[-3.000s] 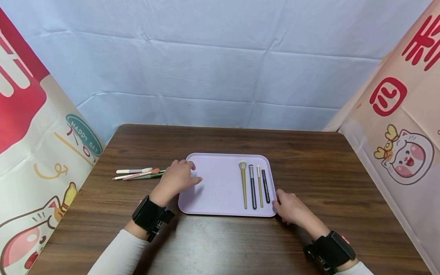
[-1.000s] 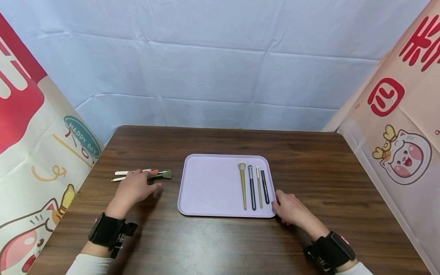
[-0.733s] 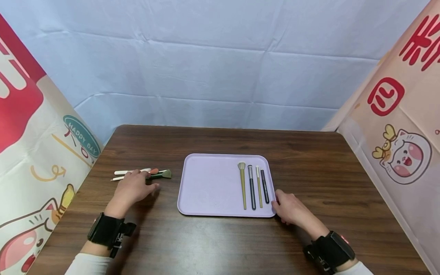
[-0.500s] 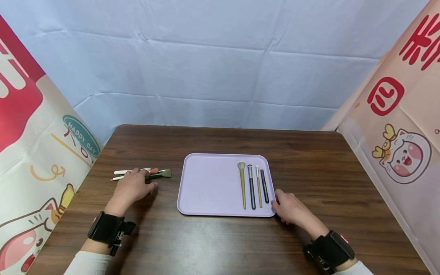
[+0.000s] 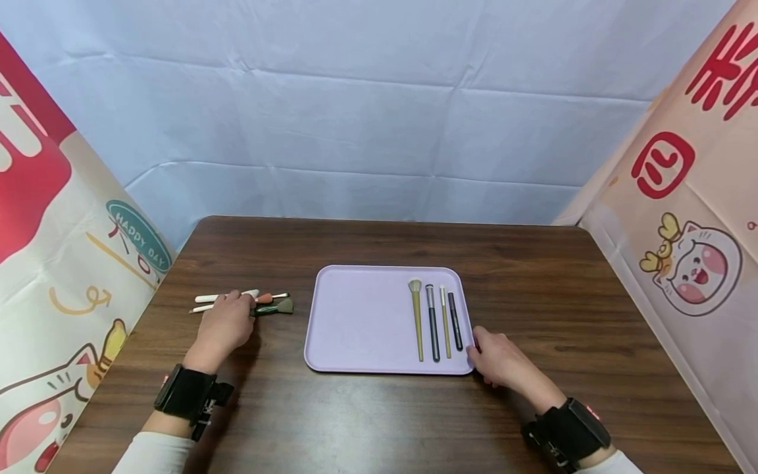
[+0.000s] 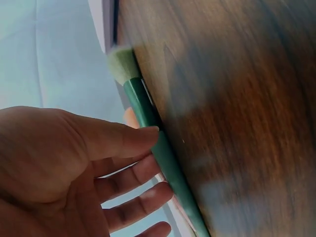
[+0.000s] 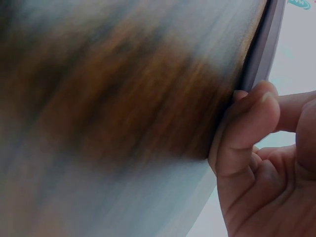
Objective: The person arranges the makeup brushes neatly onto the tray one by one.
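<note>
At the left of the table my left hand (image 5: 225, 326) pinches a green makeup brush (image 6: 170, 163) between thumb and fingers, its pale green bristles pointing toward the tray. Part of the handle is hidden by the hand in the head view. Beside it lie a white-handled brush (image 5: 207, 298) and a brush with a coral head (image 5: 264, 298), partly covered by the fingers. My right hand (image 5: 502, 357) grips the lower right rim of the lilac tray (image 5: 361, 316), fingers curled at its edge in the right wrist view.
On the tray's right side stand in a row, lying flat, a gold-handled brush (image 5: 418, 326), a dark brush (image 5: 433, 329), a thin gold brush (image 5: 446, 329) and a short black brush (image 5: 455, 326). The wooden table (image 5: 379, 421) ends at hanging cloths behind and beside it.
My left hand has gone from the tray's left edge to the brushes at the left, and its fingers have closed on the green brush, whose head has turned slightly. The right hand stays at the tray.
</note>
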The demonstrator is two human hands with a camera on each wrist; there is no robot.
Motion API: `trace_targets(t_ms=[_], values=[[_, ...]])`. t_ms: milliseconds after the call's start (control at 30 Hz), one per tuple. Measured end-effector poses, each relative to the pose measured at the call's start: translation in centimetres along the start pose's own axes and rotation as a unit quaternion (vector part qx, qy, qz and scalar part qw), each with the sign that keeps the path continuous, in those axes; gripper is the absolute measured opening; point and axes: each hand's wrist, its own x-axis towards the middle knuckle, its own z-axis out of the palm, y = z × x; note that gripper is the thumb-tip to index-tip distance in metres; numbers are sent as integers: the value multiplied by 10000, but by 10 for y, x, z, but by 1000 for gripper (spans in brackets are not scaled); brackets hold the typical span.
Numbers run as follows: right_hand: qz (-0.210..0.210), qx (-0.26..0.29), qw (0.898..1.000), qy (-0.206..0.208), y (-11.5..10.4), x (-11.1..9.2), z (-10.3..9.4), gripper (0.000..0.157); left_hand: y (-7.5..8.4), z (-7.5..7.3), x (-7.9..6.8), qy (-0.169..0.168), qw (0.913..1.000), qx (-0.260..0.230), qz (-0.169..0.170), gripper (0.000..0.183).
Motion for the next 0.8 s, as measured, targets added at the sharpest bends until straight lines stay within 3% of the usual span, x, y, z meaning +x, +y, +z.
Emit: trace_targets(t_ms=[200, 800], values=[[54, 65, 10000, -26, 0, 0, 0, 11, -1, 0, 1, -113, 9999, 14, -59, 24], [-10, 99, 9999, 26, -1, -1, 0, 9, -7, 1, 1, 239, 9995, -207, 91, 13]])
